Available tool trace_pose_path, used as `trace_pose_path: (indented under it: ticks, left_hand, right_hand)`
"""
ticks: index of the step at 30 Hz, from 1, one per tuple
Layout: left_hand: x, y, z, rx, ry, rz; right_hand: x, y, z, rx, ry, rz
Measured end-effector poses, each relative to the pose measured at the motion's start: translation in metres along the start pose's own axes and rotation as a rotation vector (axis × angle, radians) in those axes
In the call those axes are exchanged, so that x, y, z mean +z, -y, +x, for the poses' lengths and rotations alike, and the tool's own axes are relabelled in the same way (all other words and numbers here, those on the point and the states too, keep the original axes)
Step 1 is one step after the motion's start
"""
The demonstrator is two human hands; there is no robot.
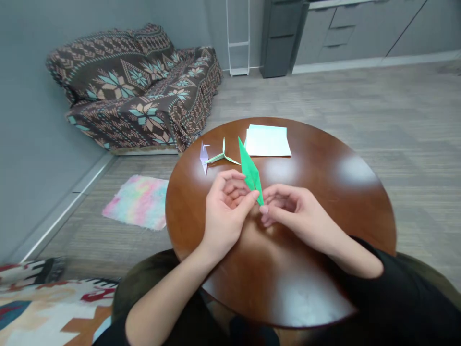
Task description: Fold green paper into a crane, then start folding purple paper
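Observation:
Above the middle of the round brown table (317,206), a green folded paper (249,166) in a long, narrow diamond shape is held up at a tilt. My left hand (230,202) pinches its side between thumb and fingers. At the lower tip, the thumb and fingertips of my right hand (288,204) are closed on the same paper. Beyond my left hand, a pale green folded paper piece (224,156) with thin points lies on the table. Beside it is a lilac paper crane (203,156).
A stack of pale paper sheets (269,141) lies at the table's far side. Past the table stands a sofa (144,91) under a patterned cover. A fluffy pastel mat (139,202) is on the floor to the left. Grey cabinets (338,36) line the back.

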State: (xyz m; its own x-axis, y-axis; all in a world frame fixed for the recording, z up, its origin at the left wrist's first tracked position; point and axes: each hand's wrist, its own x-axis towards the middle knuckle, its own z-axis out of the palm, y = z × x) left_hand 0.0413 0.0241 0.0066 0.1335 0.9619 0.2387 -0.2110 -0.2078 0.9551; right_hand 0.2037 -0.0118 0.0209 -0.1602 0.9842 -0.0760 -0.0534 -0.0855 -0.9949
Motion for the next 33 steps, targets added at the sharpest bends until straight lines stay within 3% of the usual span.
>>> trace_pose_path:
  ticks: [4,9,20,27,33]
  left_hand:
    - [0.0,0.001,0.0,-0.076,-0.016,-0.073]
    - [-0.003,0.004,0.001,-0.219,0.124,-0.044]
    - [-0.002,-0.003,-0.001,-0.273,0.245,-0.001]
    - [-0.002,0.001,-0.002,-0.289,0.194,-0.054]
    - [-0.012,0.006,0.008,-0.246,0.058,-0.151]
  right_hand:
    - [-0.001,0.0,-0.001,-0.001,-0.024,-0.059]
    - [-0.001,-0.003,-0.002,-0.08,-0.073,-0.161]
    - [-0.002,-0.003,-0.004,-0.075,-0.08,-0.152]
    - [-0.001,-0.002,-0.003,-0.021,-0.103,-0.117]
    - [-0.007,-0.004,-0.001,-0.013,-0.162,-0.105]
